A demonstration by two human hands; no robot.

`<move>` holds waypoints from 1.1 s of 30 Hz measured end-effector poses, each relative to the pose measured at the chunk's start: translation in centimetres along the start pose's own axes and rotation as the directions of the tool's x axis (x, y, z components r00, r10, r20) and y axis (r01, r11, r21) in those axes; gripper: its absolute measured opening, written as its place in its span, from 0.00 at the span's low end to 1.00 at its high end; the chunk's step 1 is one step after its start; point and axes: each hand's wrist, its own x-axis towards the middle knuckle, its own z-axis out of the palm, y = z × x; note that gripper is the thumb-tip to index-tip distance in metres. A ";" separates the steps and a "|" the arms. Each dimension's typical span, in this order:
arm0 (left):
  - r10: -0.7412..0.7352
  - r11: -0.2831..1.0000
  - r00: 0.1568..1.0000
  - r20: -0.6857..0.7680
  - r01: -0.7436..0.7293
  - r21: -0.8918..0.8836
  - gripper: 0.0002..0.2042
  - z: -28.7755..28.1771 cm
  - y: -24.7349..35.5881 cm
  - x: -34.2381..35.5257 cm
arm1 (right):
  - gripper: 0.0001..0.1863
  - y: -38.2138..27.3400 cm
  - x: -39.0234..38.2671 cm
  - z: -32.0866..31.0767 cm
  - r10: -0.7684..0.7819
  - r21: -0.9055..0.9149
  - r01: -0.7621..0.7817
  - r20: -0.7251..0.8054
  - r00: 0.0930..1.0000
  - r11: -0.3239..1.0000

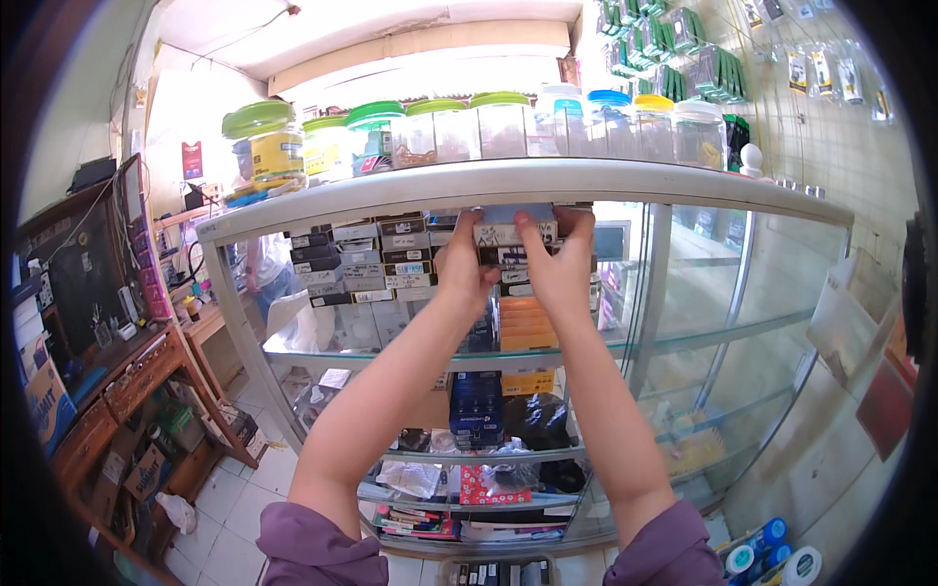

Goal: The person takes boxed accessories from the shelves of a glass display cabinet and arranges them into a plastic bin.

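Both my arms reach into a glass display cabinet (528, 180), just under its top frame. My left hand (465, 262) is closed round the left side of a small flat box (500, 233) with a pale front and bluish top. My right hand (561, 256) grips the same box from the right, its thumb on the front upper edge. Under the box is a stack of dark boxes (513, 276). To the left stand several columns of small labelled boxes (376, 256). Whether the held box rests on the stack or is lifted off it, I cannot tell.
Plastic jars (453, 130) with coloured lids line the cabinet top. Lower shelves hold orange boxes (528, 322), blue boxes (476, 408) and bagged goods. A wooden desk (122, 391) stands at the left. Packaged items (674, 49) hang on the right wall, near the sliding glass (733, 293).
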 end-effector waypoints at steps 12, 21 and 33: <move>0.080 0.992 0.996 0.039 -0.084 0.096 0.17 -4.7 -3.3 -23.5 | 0.54 -9.8 -19.2 -11.6 0.244 0.485 -0.338 0.247 0.938 0.807; -0.275 0.912 0.959 0.072 0.236 0.334 0.21 -10.8 -10.5 -37.6 | 0.55 -9.6 -34.3 -22.3 0.480 0.328 -0.550 0.274 0.834 0.768; -0.669 0.660 0.743 -0.020 0.606 0.444 0.25 -19.0 -22.9 -49.7 | 0.23 -5.0 -50.0 -30.2 0.826 -0.108 -0.824 0.179 0.534 0.556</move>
